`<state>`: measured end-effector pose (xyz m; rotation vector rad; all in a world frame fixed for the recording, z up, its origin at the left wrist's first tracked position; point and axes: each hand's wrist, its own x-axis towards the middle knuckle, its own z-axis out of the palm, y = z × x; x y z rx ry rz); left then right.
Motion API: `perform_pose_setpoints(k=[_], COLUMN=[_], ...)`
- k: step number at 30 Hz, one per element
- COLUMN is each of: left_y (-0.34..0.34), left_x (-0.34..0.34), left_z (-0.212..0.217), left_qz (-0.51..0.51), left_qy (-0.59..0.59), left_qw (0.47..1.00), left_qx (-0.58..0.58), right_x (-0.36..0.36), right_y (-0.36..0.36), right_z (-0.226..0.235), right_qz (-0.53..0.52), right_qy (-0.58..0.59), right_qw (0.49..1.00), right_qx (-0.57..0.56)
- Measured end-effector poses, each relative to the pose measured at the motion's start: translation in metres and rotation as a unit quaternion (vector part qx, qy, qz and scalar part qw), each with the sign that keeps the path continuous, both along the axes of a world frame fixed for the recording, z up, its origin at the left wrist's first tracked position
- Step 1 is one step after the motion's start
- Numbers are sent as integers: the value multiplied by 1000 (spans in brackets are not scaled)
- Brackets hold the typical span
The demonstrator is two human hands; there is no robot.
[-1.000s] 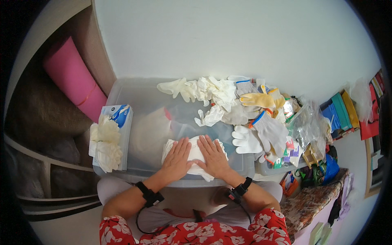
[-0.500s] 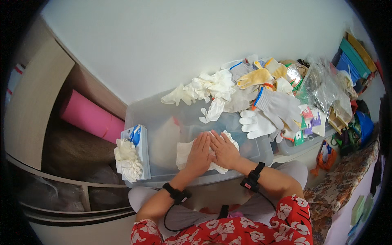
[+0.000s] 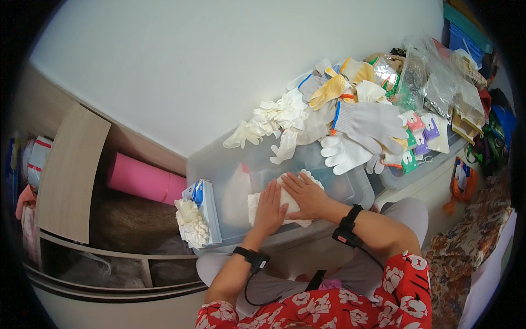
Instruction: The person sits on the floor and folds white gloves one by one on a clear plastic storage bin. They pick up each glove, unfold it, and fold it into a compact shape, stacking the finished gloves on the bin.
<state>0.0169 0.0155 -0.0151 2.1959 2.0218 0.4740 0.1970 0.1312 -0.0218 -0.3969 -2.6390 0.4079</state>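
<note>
A white glove (image 3: 289, 205) with a ruffled edge at its right lies flat on the lid of a clear plastic storage bin (image 3: 222, 164). My left hand (image 3: 269, 208) rests on its left part with straight fingers. Beside it, my right hand (image 3: 304, 197) presses flat on the glove's right part, fingers stretched out and pointing away from me. The two hands cover much of the glove. A loose white glove (image 3: 284, 147) lies just beyond them, in front of a heap of thin white gloves (image 3: 279, 115).
Left on the lid stands a glove box (image 3: 212, 216) with crumpled cream gloves (image 3: 192, 225) against it. Grey knit gloves (image 3: 368, 129), yellow-palmed gloves (image 3: 329, 92) and plastic bags (image 3: 438, 82) pile up at the right. A pink roll (image 3: 142, 178) sits in the left cabinet.
The whole view has shifted, so the scene sits further right and lower at the left. My hands have drawn slightly apart on the glove, showing more white between them.
</note>
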Motion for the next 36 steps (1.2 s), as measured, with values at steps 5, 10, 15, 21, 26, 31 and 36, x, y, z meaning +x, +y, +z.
perform_pose_setpoints(k=[5, 10, 15, 21, 26, 31, 36], left_y=[-1, 0, -2, 0, -8, -9, -9], left_x=[2, 4, 5, 4, 6, 6, 3], left_z=[0, 4, 6, 6, 3, 3, 0], left_qz=[12, 17, 25, 37, 60, 51, 48], left_qy=[14, 21, 39, 61, 116, 69, 62], left_qw=[1000, 999, 998, 996, 991, 996, 996], left_qx=[-10, -31, -40, -47, -38, -39, -34], right_x=[4, 4, 5, 6, 5, 7, 7], right_y=[2, 3, 3, 4, 3, 3, 4], right_z=[-2, -5, -5, -1, -4, -4, 1], right_qz=[6, 2, 6, 8, 5, 3, 9], right_qy=[0, 4, 0, -5, 0, -1, -12], right_qw=[1000, 1000, 1000, 1000, 1000, 1000, 1000], right_qx=[-7, -4, -1, -4, 10, 9, 4])
